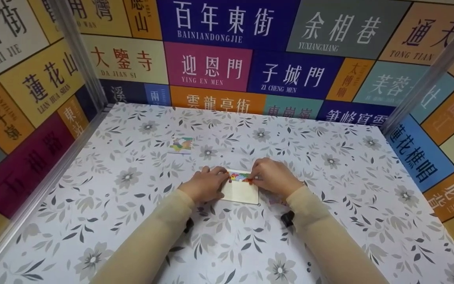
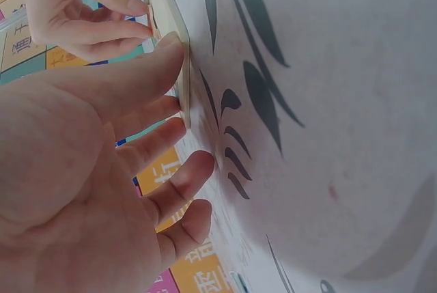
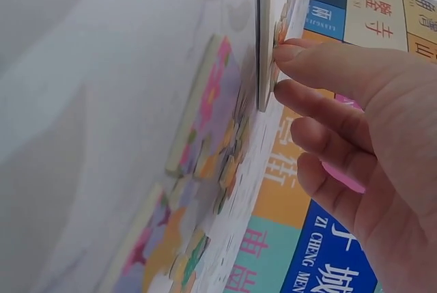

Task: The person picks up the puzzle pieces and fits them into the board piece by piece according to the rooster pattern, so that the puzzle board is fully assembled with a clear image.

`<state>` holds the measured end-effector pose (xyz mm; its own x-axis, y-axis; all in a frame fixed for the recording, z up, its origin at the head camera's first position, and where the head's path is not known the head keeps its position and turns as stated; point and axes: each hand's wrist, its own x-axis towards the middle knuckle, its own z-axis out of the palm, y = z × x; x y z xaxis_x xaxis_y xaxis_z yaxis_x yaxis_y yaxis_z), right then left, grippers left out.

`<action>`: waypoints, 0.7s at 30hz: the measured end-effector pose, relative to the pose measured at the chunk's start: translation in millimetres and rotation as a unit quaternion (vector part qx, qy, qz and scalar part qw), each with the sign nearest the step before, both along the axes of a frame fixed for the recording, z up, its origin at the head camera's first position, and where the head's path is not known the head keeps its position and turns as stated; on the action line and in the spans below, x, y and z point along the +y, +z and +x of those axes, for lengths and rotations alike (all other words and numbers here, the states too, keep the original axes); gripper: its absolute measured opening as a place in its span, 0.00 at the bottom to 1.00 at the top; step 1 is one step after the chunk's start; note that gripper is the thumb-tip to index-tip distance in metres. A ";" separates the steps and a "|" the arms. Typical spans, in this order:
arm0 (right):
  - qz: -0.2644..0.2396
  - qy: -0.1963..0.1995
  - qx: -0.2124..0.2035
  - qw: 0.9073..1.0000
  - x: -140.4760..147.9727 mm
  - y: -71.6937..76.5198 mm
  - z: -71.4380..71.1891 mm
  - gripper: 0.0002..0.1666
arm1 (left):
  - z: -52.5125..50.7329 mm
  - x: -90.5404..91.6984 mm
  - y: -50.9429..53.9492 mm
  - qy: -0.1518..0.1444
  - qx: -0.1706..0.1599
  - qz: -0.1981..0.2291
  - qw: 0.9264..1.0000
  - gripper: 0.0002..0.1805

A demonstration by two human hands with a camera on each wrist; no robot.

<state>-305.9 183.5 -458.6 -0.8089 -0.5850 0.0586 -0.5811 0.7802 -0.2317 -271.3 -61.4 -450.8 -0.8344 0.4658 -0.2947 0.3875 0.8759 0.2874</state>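
A small cream board [image 1: 242, 193] lies on the patterned table, a colourful strip of puzzle pieces [image 1: 238, 176] along its far edge. My left hand [image 1: 205, 184] is at its left side; in the left wrist view the thumb of the left hand [image 2: 102, 149] touches the board [image 2: 167, 6], the other fingers loosely bent. At the far right corner my right hand [image 1: 274, 175] pinches a small, mostly hidden puzzle piece between thumb and forefinger. In the right wrist view the right hand [image 3: 355, 115] is over the raised edge of the board [image 3: 265, 33].
A colourful picture piece [image 1: 181, 145] lies farther back, left of the board. Loose pink, purple and orange pieces [image 3: 208, 105] lie on the table by the right hand. Panels with large lettering [image 1: 211, 65] stand along the back and both sides.
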 end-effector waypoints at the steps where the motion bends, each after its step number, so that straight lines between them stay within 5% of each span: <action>1: -0.001 -0.002 -0.002 1.000 0.0 0.0 -0.1 0.07 | -0.2 0.1 0.1 0.000 -0.001 0.000 1.000 0.36; 21: 0.001 0.019 0.001 1.000 1.8 1.7 -1.1 0.09 | 0.2 0.9 -1.1 -0.001 0.004 -0.006 1.000 0.37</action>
